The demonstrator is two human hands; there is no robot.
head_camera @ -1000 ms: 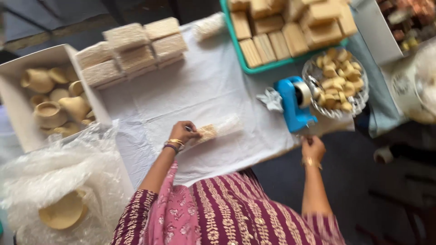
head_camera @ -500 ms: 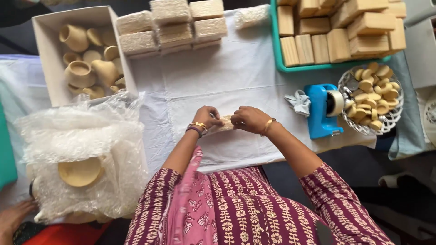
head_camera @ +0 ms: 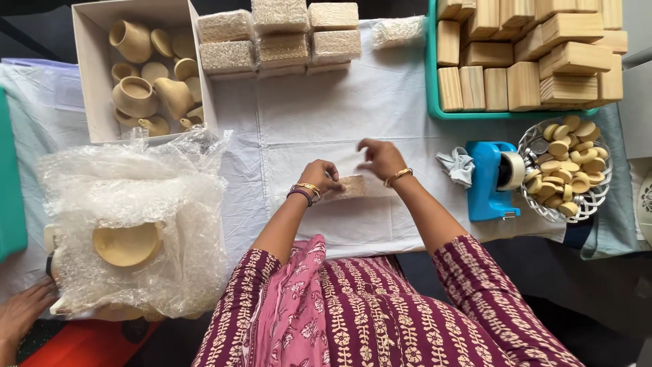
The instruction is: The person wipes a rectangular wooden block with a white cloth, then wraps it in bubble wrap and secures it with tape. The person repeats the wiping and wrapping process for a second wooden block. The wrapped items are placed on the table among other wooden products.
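Note:
A small bubble-wrapped parcel (head_camera: 351,187) lies on the white cloth (head_camera: 299,122) in front of me. My left hand (head_camera: 319,177) presses on its left end, fingers curled around it. Just above and to the right of the parcel hovers my right hand (head_camera: 379,156), fingers spread, with nothing I can make out in it. Both wrists wear bangles.
Wrapped parcels (head_camera: 278,34) are stacked at the back. A white box of clay pots (head_camera: 146,68) stands back left, a teal tray of wooden blocks (head_camera: 530,54) back right. A blue tape dispenser (head_camera: 492,180), a wire basket of discs (head_camera: 567,170), bubble wrap over a bowl (head_camera: 129,231) and another person's hand (head_camera: 24,309) are nearby.
My right hand came in from the tape dispenser to the parcel, then lifted off it with fingers spread. The left hand stays on the parcel. The view shifted.

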